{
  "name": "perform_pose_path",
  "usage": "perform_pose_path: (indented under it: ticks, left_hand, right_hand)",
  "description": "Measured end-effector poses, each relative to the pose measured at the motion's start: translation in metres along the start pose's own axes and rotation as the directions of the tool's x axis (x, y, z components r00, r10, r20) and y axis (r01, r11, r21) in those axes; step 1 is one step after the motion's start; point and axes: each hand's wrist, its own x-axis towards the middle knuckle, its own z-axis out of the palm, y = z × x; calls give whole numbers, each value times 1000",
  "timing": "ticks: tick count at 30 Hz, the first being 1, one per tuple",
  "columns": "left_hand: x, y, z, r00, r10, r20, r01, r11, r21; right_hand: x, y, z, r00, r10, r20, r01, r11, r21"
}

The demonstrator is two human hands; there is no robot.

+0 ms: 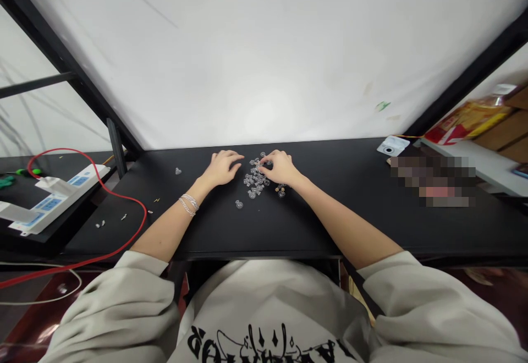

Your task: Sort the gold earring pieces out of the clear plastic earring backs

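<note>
A loose pile of small clear suction cups (pixel 256 180) lies on the black tabletop (pixel 231 236), between my two hands. My left hand (pixel 223 167) rests just left of the pile, fingers and thumb apart, holding nothing. At the pile's upper right, my right hand (pixel 279 168) has thumb and index finger pinched on what looks like one of the clear cups; its other fingers are partly hidden. One single suction cup (pixel 239 204) lies nearer to me, and another clear piece (pixel 178 171) sits off to the left.
A white power strip (pixel 58 198) with a red cable (pixel 142 225) is at the left, near small scattered bits (pixel 101 224). At the right are a white card-like item (pixel 393 146), a blurred-out object (pixel 433 181) and a shelf with packages (pixel 470 121). A white wall (pixel 264 66) stands behind.
</note>
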Motion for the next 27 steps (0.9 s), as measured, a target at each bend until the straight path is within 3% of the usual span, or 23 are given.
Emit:
perform_pose_path:
  ticks: [3,7,16,27]
  left_hand:
    - [7,22,11,990,112,84,-116,993,39]
    - [13,34,18,982,138,131,-147,987,66]
    - [9,35,13,989,112,93,-116,993,38]
    - [4,37,7,994,86,-69,-92,991,-96]
  right_hand:
    - [-1,-2,-1,1000,14,-25,-14,1000,6]
    - [0,-2,-3,998,53,-40,-53,999,1]
    - [-1,0,3,999,-48,6,48,999,-5]
    - [-4,-10,5,990,-131,-57,139,978,158]
